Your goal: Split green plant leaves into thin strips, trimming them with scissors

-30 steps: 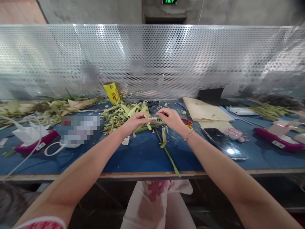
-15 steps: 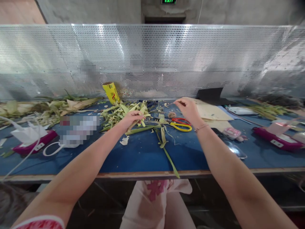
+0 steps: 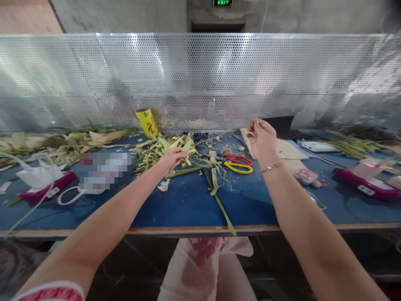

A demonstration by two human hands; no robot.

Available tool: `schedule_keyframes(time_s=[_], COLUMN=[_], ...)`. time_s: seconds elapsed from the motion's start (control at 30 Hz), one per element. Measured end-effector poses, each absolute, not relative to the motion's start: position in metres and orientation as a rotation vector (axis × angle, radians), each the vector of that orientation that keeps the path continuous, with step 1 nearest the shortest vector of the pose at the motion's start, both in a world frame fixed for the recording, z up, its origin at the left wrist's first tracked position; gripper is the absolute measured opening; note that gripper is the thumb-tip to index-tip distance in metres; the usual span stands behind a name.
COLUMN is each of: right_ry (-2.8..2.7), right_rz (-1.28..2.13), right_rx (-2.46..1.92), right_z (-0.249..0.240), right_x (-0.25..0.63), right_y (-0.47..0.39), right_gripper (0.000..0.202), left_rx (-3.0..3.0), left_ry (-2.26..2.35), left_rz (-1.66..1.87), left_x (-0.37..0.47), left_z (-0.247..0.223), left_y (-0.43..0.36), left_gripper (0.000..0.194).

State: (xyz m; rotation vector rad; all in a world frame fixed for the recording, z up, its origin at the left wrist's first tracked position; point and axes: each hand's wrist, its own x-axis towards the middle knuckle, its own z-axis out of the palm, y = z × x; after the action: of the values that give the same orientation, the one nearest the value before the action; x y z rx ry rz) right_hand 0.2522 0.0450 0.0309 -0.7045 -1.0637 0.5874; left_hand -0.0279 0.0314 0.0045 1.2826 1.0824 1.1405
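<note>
My left hand (image 3: 174, 156) is closed on pale green corn husk strips (image 3: 186, 151), at the right edge of a heap of cut husk (image 3: 156, 151). Raised to the right, my right hand (image 3: 263, 137) has thumb and fingertips pinched together; whatever lies between them is too small to make out. Scissors (image 3: 238, 157) with one red and one yellow handle lie between my hands. Behind their handles sits a small roll of twine (image 3: 226, 151). A long green leaf (image 3: 224, 211) reaches from the husk scraps (image 3: 214, 182) over the table's front edge.
A tilted yellow tube (image 3: 146, 122) stands behind the heap. More husks (image 3: 72, 144) lie at the left. Purple power strips (image 3: 46, 191) flank the blue table (image 3: 184, 205). Brown paper (image 3: 286, 149) and a pink case (image 3: 306, 176) are at the right. Perforated metal (image 3: 200, 75) closes the back.
My right hand has risen and moved right, away from the twine, uncovering the scissors and covering part of the paper. My left hand has stayed nearly in place on the husk.
</note>
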Motion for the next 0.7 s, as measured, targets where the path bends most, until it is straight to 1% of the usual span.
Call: schedule_keyframes(time_s=[0.07,0.13,0.2,0.3,0.4,0.53,0.7], right_ry=[-1.161,-1.354,-1.599,-1.995,-2.284,-2.181,-2.070], right_rz=[0.451,0.250,0.103,0.158,0.149,0.096,0.140], right_rx=[-0.770,-0.876,-0.976,-1.009,-0.865,-0.739,-0.735], right_z=[0.030,0.030,0.029,0.026,0.022,0.021,0.020], right_x=[0.247,0.240,0.231,0.215,0.197,0.179,0.172], right_y=[0.042,0.036,0.028,0.016,0.006,-0.003,-0.005], right_gripper=[0.012,0.015,0.015,0.012,0.016,0.015,0.010], left_rx=[1.300,1.360,1.480,1.648,1.813,2.011,2.030], left_ry=[1.105,1.128,1.163,1.238,1.252,1.213,1.116], left_rz=[1.176,1.256,1.353,1.433,1.355,1.141,0.908], left_x=[-0.025,-0.024,-0.023,-0.023,-0.018,-0.008,0.001], left_z=[0.005,0.007,0.008,0.011,0.014,0.017,0.018], left_y=[0.030,0.028,0.027,0.022,0.011,-0.004,-0.012], left_gripper=[0.013,0.015,0.015,0.017,0.017,0.015,0.013])
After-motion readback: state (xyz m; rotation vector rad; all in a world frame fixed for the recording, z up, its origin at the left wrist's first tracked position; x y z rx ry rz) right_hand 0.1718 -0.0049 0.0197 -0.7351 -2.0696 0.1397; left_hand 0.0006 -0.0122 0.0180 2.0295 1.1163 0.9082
